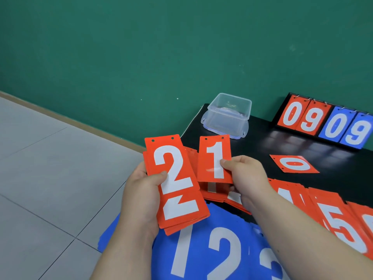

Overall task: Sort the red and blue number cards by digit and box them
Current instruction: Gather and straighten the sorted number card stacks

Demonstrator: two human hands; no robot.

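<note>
My left hand (pixel 141 197) grips a stack of red cards (pixel 175 184) whose top card shows a white 2. My right hand (pixel 245 178) pinches a single red 1 card (pixel 215 158) upright beside that stack, thumb on the digit. Below them a loose pile of red cards (pixel 217 195) lies on the black table (pixel 302 144). Blue cards (pixel 212 249) with large white digits lie spread at the near edge. A red 0 card (pixel 293 164) lies flat alone further right. The clear plastic box (pixel 228 116) stands on its lid at the table's far corner.
A flip scoreboard (pixel 323 124) reading 09 in red and 09 in blue stands at the back right against the green wall. More red cards (pixel 335 219), one showing 5, fan out at the right. Grey tiled floor (pixel 50 178) lies left of the table.
</note>
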